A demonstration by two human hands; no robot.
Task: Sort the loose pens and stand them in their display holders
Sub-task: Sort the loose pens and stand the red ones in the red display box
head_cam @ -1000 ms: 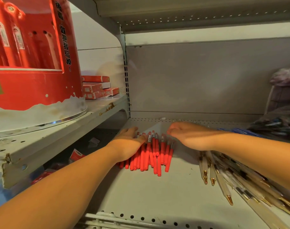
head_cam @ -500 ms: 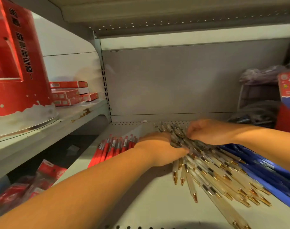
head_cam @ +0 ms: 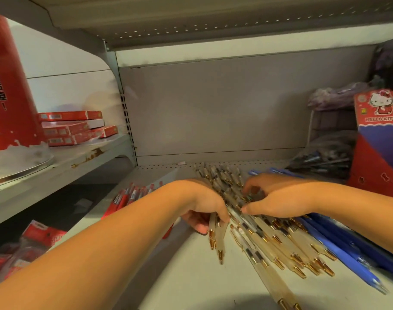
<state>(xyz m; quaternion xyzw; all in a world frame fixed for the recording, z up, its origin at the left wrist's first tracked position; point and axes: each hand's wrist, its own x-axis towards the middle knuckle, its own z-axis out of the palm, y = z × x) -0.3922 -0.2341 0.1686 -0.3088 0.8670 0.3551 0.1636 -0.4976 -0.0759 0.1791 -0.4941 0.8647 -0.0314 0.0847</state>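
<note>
Your left hand (head_cam: 204, 206) had its fingers curled round a few of the clear gold-tipped pens (head_cam: 267, 236), their tips poking out below the palm. Your right hand (head_cam: 278, 200) lay on the same heap, fingers bent, tips pressed in among the barrels. Whether it pinched any one pen could not be told.

Setting, big to small:
- Grey shelf (head_cam: 186, 283) carried all the loose stock.
- Tall red display holder (head_cam: 10, 97) stood on the higher side shelf at far left, well apart from the pens.
- Hello Kitty holder (head_cam: 379, 139) stood at back right, nearer.
- Blue pens (head_cam: 338, 250) lay just right of the clear heap and touched it. Red pens (head_cam: 128, 198) lay to its left, partly behind your left forearm.

Step in hand, as judged: sorting by kind, with you gathering the clear pens into a bundle. Nothing from this heap was in a holder yet.

Next move likely called for squaring the tips one way, closing both hands round the bundle, and keeping the blue pens out of it before lifting.
</note>
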